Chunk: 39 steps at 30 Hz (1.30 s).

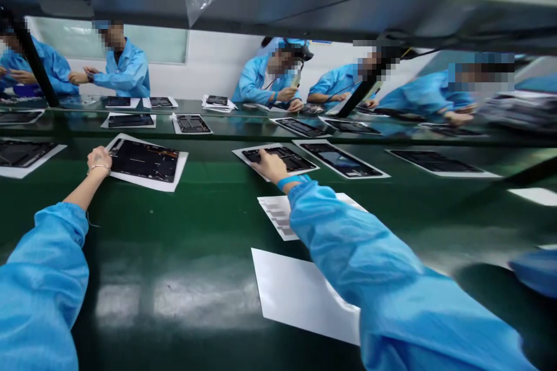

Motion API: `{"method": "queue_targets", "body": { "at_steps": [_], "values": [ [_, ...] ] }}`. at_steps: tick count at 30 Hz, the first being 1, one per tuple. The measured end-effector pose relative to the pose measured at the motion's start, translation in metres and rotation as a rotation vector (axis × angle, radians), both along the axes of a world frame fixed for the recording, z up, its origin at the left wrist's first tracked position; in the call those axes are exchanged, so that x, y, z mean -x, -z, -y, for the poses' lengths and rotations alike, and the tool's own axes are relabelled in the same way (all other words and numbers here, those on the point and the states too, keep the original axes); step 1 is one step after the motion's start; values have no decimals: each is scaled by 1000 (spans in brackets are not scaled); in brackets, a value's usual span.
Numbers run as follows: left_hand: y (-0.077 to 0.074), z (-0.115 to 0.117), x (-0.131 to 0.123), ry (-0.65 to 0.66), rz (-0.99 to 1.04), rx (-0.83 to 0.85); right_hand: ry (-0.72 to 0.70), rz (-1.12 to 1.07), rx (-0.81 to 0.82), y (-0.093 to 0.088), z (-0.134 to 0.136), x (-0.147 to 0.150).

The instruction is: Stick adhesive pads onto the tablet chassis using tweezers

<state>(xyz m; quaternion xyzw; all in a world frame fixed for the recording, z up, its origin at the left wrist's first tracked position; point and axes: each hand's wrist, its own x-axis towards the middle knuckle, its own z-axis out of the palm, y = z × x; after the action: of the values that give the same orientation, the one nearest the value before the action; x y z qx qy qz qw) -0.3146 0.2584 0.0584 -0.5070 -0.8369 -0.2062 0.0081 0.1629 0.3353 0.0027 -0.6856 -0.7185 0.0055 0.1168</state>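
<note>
My left hand [99,160], a band at its wrist, is closed on the left edge of a black tablet-like device [145,159] with its inner parts showing. That device lies on a white sheet [180,171], which is slightly tilted. My right hand [273,167] reaches out to the left end of a second opened tablet [293,157], also on a white sheet, with the fingers closed at its edge. The undersides of both hands are hidden. Nearer me, a white sheet with grey patches [278,217] and a blank white sheet [300,290] lie partly behind my right sleeve.
More opened tablets on sheets, among them one right of my hand [343,159] and one at far left [24,153], lie along the green bench [174,237]. A shelf [304,6] hangs overhead with dark struts. Several co-workers in blue sit or stand opposite.
</note>
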Motion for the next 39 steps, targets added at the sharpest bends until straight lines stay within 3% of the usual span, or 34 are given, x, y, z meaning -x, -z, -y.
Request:
{"method": "queue_targets", "body": {
  "at_steps": [4,7,9,14,18,21,24,27,29,31,35,39],
  "values": [
    [4,-4,23,-123,33,-72,11,51,-35,11,-15,10],
    [10,-6,23,-207,-1,-147,-2,84,-51,16,-23,15],
    [14,-6,17,-175,-58,-194,-14,98,-62,17,-25,18],
    [19,1,-18,165,-235,-227,-77,94,-83,11,-21,29],
    [24,8,-73,527,-391,-219,-159,56,-99,-8,-6,46],
    [27,15,-128,778,-493,-215,-292,15,-126,-24,23,65],
    [24,32,-175,975,-645,-255,-479,-30,-153,-36,73,82],
    [11,68,-197,1044,-742,-256,-668,-98,-175,-48,139,85],
    [-1,108,-199,1110,-777,-230,-847,-262,-249,-60,185,73],
    [-12,157,-197,1219,-810,-242,-844,-435,-340,-75,227,52],
    [-20,256,-197,1384,-691,-264,-576,-768,-473,-96,286,-4],
    [-3,321,-199,1477,-467,-144,-191,-882,-459,-83,316,-63]
  ]
}}
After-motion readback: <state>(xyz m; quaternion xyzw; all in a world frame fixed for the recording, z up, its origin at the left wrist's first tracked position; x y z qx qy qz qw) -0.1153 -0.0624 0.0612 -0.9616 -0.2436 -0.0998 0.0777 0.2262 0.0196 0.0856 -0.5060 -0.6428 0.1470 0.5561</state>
